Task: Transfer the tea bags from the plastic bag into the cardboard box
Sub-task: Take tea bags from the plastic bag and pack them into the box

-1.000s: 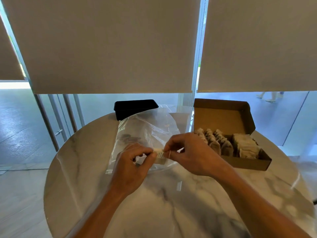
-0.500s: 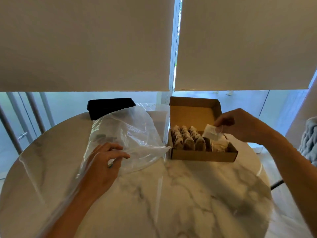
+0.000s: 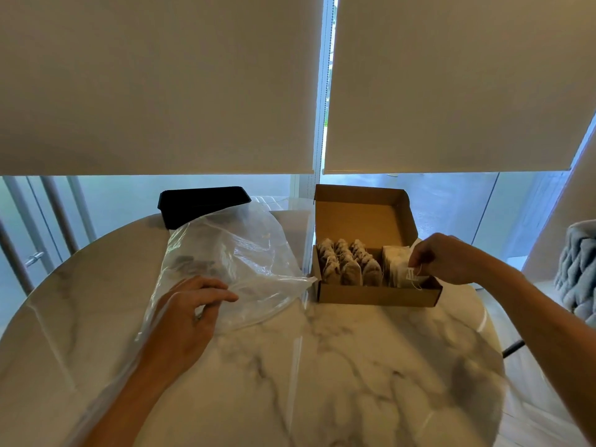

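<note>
**Tea bag lowered into the box as the sack is held ready**

A tea bag [image 3: 409, 275] is seen pinched by its paper tag and string between the fingertips of the right hand [image 3: 446, 259], at the right end of the open cardboard box [image 3: 374, 296], where it is being set against a pale stack of bags already standing there. Three dark rows of tea bags [image 3: 346, 264] are packed in the left and middle part of the box, whose lid is propped upright behind them. The left hand [image 3: 190, 312] is laid on the near edge of the clear plastic bag [image 3: 232, 259], fingers loosely curled and partly spread over the film, with nothing pinched so far as can be made out. A few dark shapes, taken to be the remaining tea bags [image 3: 193, 264], are visible through the plastic. The bag lies just left of the box on a round marble table [image 3: 322, 366], with a black tray [image 3: 200, 203] behind it.

The step in hand is judged to be the placing of one bag; the transfer appears well advanced but not finished. Next, the tag would need to be released once the bag stands tucked in its row, with the string kept inside the walls, and the plastic opened again so that another bag can be reached
</note>
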`<state>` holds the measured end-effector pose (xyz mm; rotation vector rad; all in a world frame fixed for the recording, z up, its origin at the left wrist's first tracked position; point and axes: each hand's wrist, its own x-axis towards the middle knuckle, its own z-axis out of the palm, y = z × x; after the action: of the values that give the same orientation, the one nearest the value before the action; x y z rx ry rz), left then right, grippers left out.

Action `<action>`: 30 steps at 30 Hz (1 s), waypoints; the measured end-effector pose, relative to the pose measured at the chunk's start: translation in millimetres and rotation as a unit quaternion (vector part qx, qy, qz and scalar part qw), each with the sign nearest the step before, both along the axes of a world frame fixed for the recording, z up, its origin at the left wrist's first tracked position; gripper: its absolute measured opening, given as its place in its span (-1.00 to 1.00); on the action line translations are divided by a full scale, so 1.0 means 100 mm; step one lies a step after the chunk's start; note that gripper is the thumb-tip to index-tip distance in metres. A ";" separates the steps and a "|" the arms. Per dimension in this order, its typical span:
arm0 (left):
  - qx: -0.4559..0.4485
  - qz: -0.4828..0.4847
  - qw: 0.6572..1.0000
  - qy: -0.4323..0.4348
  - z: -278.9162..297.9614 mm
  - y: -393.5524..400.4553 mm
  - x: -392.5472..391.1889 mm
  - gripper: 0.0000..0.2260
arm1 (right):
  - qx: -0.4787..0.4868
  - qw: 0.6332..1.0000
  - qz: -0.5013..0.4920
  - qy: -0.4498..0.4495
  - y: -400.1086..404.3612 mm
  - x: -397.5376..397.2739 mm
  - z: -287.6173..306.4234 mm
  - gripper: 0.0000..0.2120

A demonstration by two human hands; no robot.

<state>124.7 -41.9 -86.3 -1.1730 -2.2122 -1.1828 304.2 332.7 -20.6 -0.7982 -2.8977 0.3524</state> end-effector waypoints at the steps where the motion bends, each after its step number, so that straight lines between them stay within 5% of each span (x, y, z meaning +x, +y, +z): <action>1: 0.001 0.002 1.000 0.000 0.00 -0.01 0.00 -0.71 | 0.002 1.000 -0.001 -0.003 0.00 -0.01 0.00 -0.75; 13: -0.005 0.042 0.999 0.007 0.03 -0.20 0.03 -0.74 | 0.007 1.000 0.007 0.001 0.00 0.05 0.08 -0.81; 22: -0.006 0.113 0.993 -0.024 -0.14 -0.42 -0.03 -0.67 | 0.098 0.995 0.018 0.016 -0.33 0.12 0.46 -0.72; 27: 0.008 0.139 0.990 -0.002 -0.18 -0.41 -0.07 -0.70 | -0.027 0.983 0.131 0.129 -1.22 -0.11 0.40 -0.81; 30: 0.001 0.146 0.989 0.015 -0.17 -0.42 -0.08 -0.71 | -0.042 0.977 0.176 0.115 -1.67 -0.36 0.17 -0.90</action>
<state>116.4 -83.4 -103.0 -0.8236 -2.2622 -1.0394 267.7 166.1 -3.6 -0.2254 -2.8077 0.5614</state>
